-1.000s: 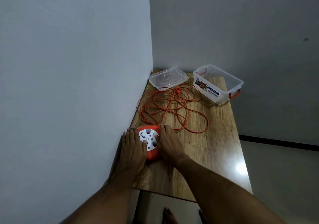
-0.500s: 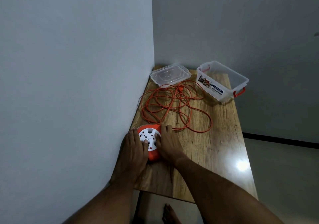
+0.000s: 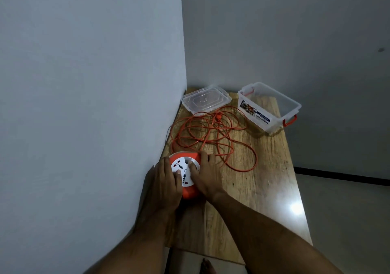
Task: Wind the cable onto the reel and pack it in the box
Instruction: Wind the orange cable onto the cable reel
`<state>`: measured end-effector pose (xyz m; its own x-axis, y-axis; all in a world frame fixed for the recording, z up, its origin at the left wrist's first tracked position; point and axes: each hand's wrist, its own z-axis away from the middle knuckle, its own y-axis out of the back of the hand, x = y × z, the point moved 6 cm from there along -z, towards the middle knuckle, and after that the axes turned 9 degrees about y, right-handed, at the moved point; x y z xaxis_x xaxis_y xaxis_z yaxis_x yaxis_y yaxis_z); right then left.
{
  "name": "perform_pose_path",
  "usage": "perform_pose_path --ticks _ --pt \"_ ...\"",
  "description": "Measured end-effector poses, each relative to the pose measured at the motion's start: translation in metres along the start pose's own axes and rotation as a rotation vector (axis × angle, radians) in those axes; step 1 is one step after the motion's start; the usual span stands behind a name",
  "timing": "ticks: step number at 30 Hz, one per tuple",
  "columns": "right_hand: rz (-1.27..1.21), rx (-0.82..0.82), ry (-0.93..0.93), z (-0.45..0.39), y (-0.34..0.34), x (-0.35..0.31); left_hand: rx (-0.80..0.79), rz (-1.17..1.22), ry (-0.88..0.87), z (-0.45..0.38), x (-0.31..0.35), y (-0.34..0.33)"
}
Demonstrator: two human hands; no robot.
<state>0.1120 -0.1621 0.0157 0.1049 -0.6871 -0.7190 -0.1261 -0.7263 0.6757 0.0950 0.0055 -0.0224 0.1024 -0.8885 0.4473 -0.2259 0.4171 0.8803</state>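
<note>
Winding is not yet begun: the cable reel [image 3: 185,174] is gripped by left hand [image 3: 166,181] and right hand [image 3: 205,174]; next, the loose orange cable [image 3: 211,134] must be drawn in.

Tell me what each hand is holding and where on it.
Both grip the orange cable reel: the left hand on its left side, the right hand on its right side, thumbs on the white socket face.
</note>
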Motion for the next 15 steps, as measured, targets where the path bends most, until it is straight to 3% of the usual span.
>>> perform_pose_path --ticks 5,11,15 --pt "-0.188 0.182 -0.04 -0.038 0.045 -0.017 0.106 0.188 -0.094 -0.038 0.062 0.047" --pt "-0.25 0.421 0.064 -0.089 0.118 -0.031 0.172 0.422 -0.255 -0.094 0.139 0.09" --pt "-0.21 0.561 0.166 -0.112 0.176 -0.038 0.128 0.501 -0.309 -0.134 0.191 0.109"
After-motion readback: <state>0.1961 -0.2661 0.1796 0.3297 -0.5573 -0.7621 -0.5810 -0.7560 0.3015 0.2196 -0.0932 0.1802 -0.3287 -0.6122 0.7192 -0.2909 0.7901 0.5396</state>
